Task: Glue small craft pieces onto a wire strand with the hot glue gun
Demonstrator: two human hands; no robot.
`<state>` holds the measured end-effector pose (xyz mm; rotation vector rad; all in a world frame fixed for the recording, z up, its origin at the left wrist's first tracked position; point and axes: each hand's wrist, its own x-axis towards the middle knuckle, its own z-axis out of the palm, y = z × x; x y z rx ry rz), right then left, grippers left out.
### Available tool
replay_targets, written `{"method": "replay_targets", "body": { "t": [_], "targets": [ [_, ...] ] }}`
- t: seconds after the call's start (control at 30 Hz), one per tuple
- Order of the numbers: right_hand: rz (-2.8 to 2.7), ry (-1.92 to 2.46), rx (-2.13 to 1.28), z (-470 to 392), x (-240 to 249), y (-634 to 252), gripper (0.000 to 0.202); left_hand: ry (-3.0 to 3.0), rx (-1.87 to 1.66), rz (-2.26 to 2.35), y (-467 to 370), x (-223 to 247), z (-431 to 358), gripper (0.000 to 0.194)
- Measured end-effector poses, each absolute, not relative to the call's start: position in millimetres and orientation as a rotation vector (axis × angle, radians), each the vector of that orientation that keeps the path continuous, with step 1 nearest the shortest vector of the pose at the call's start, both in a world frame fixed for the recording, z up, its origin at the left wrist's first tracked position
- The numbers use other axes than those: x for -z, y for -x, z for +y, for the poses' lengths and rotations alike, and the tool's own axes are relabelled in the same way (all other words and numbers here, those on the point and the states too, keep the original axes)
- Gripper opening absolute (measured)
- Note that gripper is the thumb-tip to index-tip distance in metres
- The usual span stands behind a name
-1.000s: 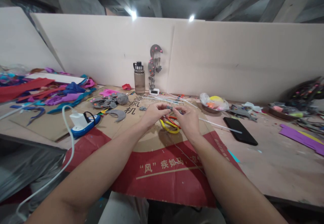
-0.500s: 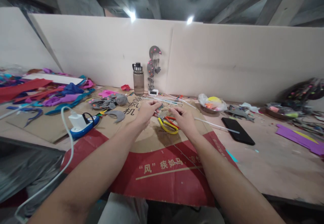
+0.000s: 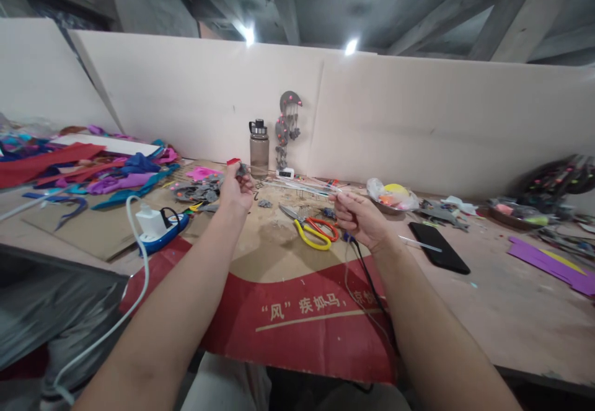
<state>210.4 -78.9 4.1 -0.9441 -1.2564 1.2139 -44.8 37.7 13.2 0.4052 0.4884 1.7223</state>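
Note:
My left hand (image 3: pixel 238 189) is raised over the left part of the cardboard (image 3: pixel 279 265), its fingers closed on a small grey felt piece (image 3: pixel 242 169). A thin pale thread (image 3: pixel 292 180) appears to run from that piece across to my right hand (image 3: pixel 359 216), whose thumb and finger pinch its end. Between the hands, scissors (image 3: pixel 312 232) with one yellow and one orange-red handle lie on the cardboard, blades slightly apart. Another small grey piece (image 3: pixel 264 203) lies left of the blades. Beside my right wrist, a black cord (image 3: pixel 367 268) leads from a small blue part, partly hidden.
A bottle (image 3: pixel 259 150) and a small white clock (image 3: pixel 285 173) stand at the back, near a hanging grey moon ornament (image 3: pixel 290 99). Coloured felt (image 3: pixel 116 175) and a blue power strip (image 3: pixel 162 234) lie left. To the right are a bowl (image 3: pixel 393 206) and a black phone (image 3: pixel 439 248).
My hands have moved apart from close together over the scissors: the left went left and up, the right moved right. The scissors and the blue part with its black cord now show more fully.

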Motion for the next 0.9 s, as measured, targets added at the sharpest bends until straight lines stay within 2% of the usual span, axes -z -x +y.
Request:
{"method": "replay_targets", "body": {
  "t": [0.17, 0.23, 0.4, 0.5, 0.6, 0.73, 0.9],
  "targets": [
    [-1.72, 1.092, -1.248, -85, 3, -202, 0.036, -0.472, -1.679, 0.52, 37, -6, 38, 0.014],
    [-1.948, 1.225, -1.12, -83, 8, -199, 0.032, -0.565, -1.646, 0.531, 30, -4, 34, 0.011],
    [-1.728, 1.809, -0.108, -65, 14, -218, 0.031, -0.721, -1.553, 0.512, 15, 0, 23, 0.012],
    [-1.589, 2.037, 0.156, -56, 24, -236, 0.025, -0.786, -1.484, 0.535, 7, 5, 20, 0.01],
    [-1.59, 2.116, 0.088, -51, 40, -244, 0.026, -0.829, -1.412, 0.58, 1, 10, 18, 0.012],
    [-1.573, 2.002, -0.113, -48, 61, -245, 0.015, -0.87, -1.369, 0.613, -4, 15, 13, 0.015],
    [-1.498, 1.876, -0.172, -42, 65, -247, 0.013, -0.977, -1.299, 0.619, -11, 19, 7, 0.015]
  ]
}}
